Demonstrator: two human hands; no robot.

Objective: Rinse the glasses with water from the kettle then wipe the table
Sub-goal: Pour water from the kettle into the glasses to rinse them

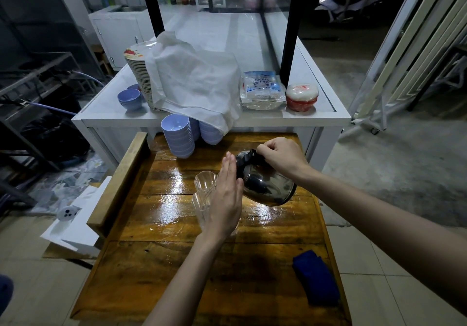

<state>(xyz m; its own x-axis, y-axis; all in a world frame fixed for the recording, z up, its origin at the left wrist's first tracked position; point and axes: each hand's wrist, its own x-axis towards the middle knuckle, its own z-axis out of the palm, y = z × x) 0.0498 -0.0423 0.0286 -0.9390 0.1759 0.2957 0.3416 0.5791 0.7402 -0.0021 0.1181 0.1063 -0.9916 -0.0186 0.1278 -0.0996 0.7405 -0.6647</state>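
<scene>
**A:** What are the hands doing?

**B:** The right hand (pixel 280 157) is curled round the black handle (pixel 250 157) of the steel kettle (pixel 265 186). It holds the kettle off the table, tipped over to the left. The left hand (pixel 225 199) stands edge-on just left of the kettle, fingers straight and together, thumb against the kettle's side. It grasps nothing that I can see.

**A:** And the glasses?

**B:** Two clear fluted glasses stand at the middle of the table, one behind the other, just left of the kettle. The far glass (pixel 204 180) shows its rim beyond the fingers. The near glass (pixel 199 206) sits largely behind the left palm, and I cannot tell whether the palm touches it. The kettle's spout is hidden by that same hand.

**A:** The table itself?

**B:** It is a wooden table (pixel 177 275), and its planks gleam wet around the glasses and under the kettle. A folded blue cloth (pixel 316 277) lies by the near right corner, well apart from both hands.

**A:** Further out?

**B:** Two stacks of pale blue bowls (pixel 178 136) stand at the table's far edge, against a white counter (pixel 316 113). On the counter a tall stack of plates (pixel 139 72) sits half under a white cloth (pixel 194 80). A few small blue bowls (pixel 130 98) are to its left. To the right are a packet of clear plastic bags (pixel 261 90) and a red-and-white lidded container (pixel 302 96).
</scene>
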